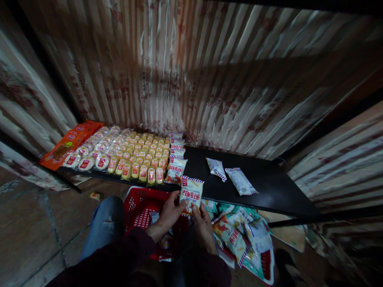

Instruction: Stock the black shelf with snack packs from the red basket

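Both my hands hold one white snack packet point(191, 192) with red lettering and a red-and-blue striped edge, upright at the front edge of a low black shelf point(269, 191). My left hand point(171, 213) grips its lower left side and my right hand point(203, 223) pinches its bottom right corner. Just beyond it a column of the same packets point(176, 153) lies on the shelf. Two more such packets point(239, 180) lie loose to the right.
Rows of small yellow and white wrapped snacks point(134, 153) and orange packs point(70, 141) fill the shelf's left part. A red plastic basket point(140, 207) sits below my hands, and a large bag of packets point(242, 239) lies on the floor at the right. Striped cloth hangs behind.
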Demonstrator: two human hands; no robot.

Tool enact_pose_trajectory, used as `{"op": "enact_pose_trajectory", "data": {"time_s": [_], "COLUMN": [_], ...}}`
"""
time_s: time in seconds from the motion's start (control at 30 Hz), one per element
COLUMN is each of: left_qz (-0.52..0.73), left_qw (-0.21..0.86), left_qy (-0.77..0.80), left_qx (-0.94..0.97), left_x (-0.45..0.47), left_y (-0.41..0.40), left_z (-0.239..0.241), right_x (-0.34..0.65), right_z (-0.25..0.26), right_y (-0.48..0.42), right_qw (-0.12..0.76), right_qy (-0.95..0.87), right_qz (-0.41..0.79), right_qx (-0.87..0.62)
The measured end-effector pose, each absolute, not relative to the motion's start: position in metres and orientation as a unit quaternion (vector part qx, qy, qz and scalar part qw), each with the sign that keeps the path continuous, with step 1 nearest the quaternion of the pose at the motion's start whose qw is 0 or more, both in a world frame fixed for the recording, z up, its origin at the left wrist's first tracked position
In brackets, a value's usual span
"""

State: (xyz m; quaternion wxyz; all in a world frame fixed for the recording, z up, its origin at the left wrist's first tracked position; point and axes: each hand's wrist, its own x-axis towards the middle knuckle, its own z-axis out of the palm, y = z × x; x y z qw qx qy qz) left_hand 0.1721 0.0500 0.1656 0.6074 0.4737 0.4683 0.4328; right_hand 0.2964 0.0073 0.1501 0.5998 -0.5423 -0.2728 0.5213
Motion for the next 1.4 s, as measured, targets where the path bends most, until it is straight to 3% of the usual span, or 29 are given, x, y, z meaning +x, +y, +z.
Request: {"op": "enact_pose_trajectory", "data": {"time_s": [0.67, 1.4], "left_qz": [0.430, 0.375], "left_qw": [0.572, 0.448], "left_qy": [0.516, 0.508], "left_qx": [0.470, 0.633], "left_x": [0.193, 0.232], "left_y": [0.075, 0.095], "left_z": [0.166, 0.188], "right_x": [0.309, 0.338], "right_z": [0.153, 0.144], "right_y": [0.034, 0.081], "right_qw": [0.610, 0.647], "right_qy": [-0.262, -0.245], "right_qz": [0.460, 0.360], "right_qx": [-0.590, -0.626]}}
